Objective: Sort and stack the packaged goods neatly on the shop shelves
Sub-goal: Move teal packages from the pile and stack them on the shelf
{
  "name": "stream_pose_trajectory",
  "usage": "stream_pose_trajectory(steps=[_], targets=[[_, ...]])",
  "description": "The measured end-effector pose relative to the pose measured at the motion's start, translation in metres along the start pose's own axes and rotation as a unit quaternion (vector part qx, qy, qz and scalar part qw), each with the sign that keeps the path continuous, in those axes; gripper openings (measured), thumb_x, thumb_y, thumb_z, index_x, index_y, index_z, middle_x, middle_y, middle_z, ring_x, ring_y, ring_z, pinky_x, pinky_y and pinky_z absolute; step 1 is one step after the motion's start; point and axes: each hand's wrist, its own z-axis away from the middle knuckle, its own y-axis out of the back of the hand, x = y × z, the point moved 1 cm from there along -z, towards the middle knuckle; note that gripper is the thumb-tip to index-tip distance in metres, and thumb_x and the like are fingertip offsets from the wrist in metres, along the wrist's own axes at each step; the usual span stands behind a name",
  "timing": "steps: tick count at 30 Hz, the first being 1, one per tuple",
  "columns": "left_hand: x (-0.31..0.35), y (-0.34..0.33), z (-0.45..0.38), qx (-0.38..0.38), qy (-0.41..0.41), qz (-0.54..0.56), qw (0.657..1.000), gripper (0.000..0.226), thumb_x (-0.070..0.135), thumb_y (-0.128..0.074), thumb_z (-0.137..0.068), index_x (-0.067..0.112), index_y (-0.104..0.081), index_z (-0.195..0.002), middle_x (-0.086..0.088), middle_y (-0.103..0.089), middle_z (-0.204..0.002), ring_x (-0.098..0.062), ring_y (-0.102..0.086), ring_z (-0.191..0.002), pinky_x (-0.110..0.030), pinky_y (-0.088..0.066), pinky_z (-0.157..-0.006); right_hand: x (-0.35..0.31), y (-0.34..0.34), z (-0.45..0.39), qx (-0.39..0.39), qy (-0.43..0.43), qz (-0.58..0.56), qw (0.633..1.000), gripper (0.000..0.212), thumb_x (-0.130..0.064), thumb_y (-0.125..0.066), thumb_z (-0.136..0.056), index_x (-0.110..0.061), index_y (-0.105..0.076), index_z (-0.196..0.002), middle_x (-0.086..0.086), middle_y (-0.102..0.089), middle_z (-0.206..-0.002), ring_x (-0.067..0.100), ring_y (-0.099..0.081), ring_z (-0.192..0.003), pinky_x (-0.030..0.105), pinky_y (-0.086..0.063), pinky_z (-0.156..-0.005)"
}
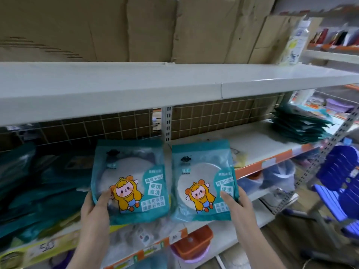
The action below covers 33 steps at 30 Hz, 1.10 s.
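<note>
Teal mirror packets, one in each hand: my left hand (95,206) grips the left packet (129,181), my right hand (238,205) grips the right packet (204,180), both raised before the middle shelf (258,146). One dark-green stack (300,126) looks finished; the loose pile at left (38,189) remains, I judge.

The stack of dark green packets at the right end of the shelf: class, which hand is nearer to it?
Right. The right hand is below and left of the stack, holding a teal packet; the left hand is further left.
</note>
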Motion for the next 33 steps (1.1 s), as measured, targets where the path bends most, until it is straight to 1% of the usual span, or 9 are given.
stream_pose_trajectory(steps=[8,12,16,19,21,23,26,30,33], targets=[[-0.029,-0.102,0.019,-0.111,0.009,-0.058,0.992,0.014,0.024,-0.051,-0.097,0.021,-0.056,-0.109,-0.001,-0.063,-0.098,-0.026,-0.058,-0.099,-0.046,-0.045,-0.095,-0.001,0.091,-0.030,0.087,-0.015,-0.024,0.996,0.016,-0.015,-0.061,-0.091,-0.023,-0.062,-0.105,0.003,-0.072,-0.096,0.023,-0.071,-0.088,0.043,-0.057,-0.078],[-0.044,-0.161,0.020,-0.151,0.005,-0.067,0.986,0.023,0.026,-0.054,-0.096,0.023,-0.055,-0.118,-0.003,-0.063,-0.113,-0.021,-0.058,-0.097,-0.035,-0.045,-0.079,0.002,0.132,-0.052,0.141,-0.024,-0.039,0.989,0.021,-0.015,-0.061,-0.091,-0.021,-0.060,-0.110,0.006,-0.070,-0.102,0.024,-0.070,-0.089,0.036,-0.057,-0.069],[-0.056,-0.228,0.020,-0.173,0.054,-0.071,0.981,0.039,0.030,-0.055,-0.094,0.012,-0.051,-0.129,-0.011,-0.060,-0.123,-0.029,-0.056,-0.105,-0.044,-0.046,-0.090,-0.002,0.166,-0.082,0.174,-0.026,-0.049,0.983,0.020,-0.016,-0.061,-0.091,-0.021,-0.059,-0.109,0.007,-0.070,-0.104,0.024,-0.071,-0.088,0.032,-0.057,-0.062],[-0.060,-0.276,0.015,-0.186,0.071,-0.086,0.976,0.033,0.034,-0.057,-0.092,0.014,-0.051,-0.118,-0.008,-0.060,-0.113,-0.029,-0.053,-0.112,-0.046,-0.042,-0.097,-0.013,0.185,-0.108,0.199,-0.016,-0.051,0.979,0.018,-0.017,-0.061,-0.090,-0.024,-0.059,-0.107,0.004,-0.071,-0.100,0.020,-0.072,-0.082,0.027,-0.055,-0.057],[-0.065,-0.305,0.007,-0.208,0.062,-0.111,0.970,0.040,0.039,-0.059,-0.091,0.013,-0.053,-0.121,-0.006,-0.058,-0.118,-0.028,-0.052,-0.112,-0.046,-0.039,-0.097,-0.020,0.197,-0.123,0.210,-0.004,-0.056,0.976,0.014,-0.016,-0.061,-0.091,-0.025,-0.059,-0.102,0.004,-0.071,-0.096,0.017,-0.072,-0.076,0.024,-0.054,-0.052],[-0.071,-0.328,-0.001,-0.230,0.059,-0.113,0.965,0.041,0.043,-0.059,-0.090,0.019,-0.055,-0.123,-0.005,-0.059,-0.116,-0.027,-0.054,-0.107,-0.042,-0.041,-0.090,-0.023,0.208,-0.138,0.221,0.000,-0.064,0.973,0.015,-0.015,-0.061,-0.091,-0.021,-0.059,-0.105,0.006,-0.071,-0.097,0.018,-0.071,-0.077,0.022,-0.054,-0.050],[-0.083,-0.356,-0.012,-0.256,0.083,-0.098,0.958,0.043,0.056,-0.066,-0.078,0.021,-0.060,-0.103,-0.003,-0.065,-0.101,-0.024,-0.060,-0.097,-0.036,-0.044,-0.079,-0.023,0.221,-0.157,0.236,0.004,-0.082,0.968,0.018,-0.011,-0.061,-0.090,-0.016,-0.059,-0.107,0.009,-0.071,-0.098,0.023,-0.071,-0.080,0.024,-0.056,-0.051],[-0.088,-0.386,-0.014,-0.235,0.093,-0.106,0.962,0.040,0.043,-0.066,-0.084,0.016,-0.054,-0.112,0.001,-0.058,-0.087,-0.021,-0.056,-0.085,-0.035,-0.043,-0.077,-0.022,0.237,-0.184,0.238,0.002,-0.097,0.967,0.015,-0.010,-0.061,-0.090,-0.017,-0.060,-0.103,0.009,-0.071,-0.095,0.025,-0.071,-0.080,0.024,-0.056,-0.051],[-0.090,-0.406,-0.010,-0.225,0.082,-0.121,0.963,0.050,0.044,-0.069,-0.080,0.013,-0.055,-0.117,-0.007,-0.064,-0.098,-0.024,-0.061,-0.086,-0.040,-0.050,-0.081,-0.021,0.252,-0.209,0.237,-0.001,-0.101,0.966,0.014,-0.012,-0.061,-0.090,-0.018,-0.059,-0.102,0.009,-0.071,-0.096,0.025,-0.071,-0.082,0.025,-0.057,-0.052]])
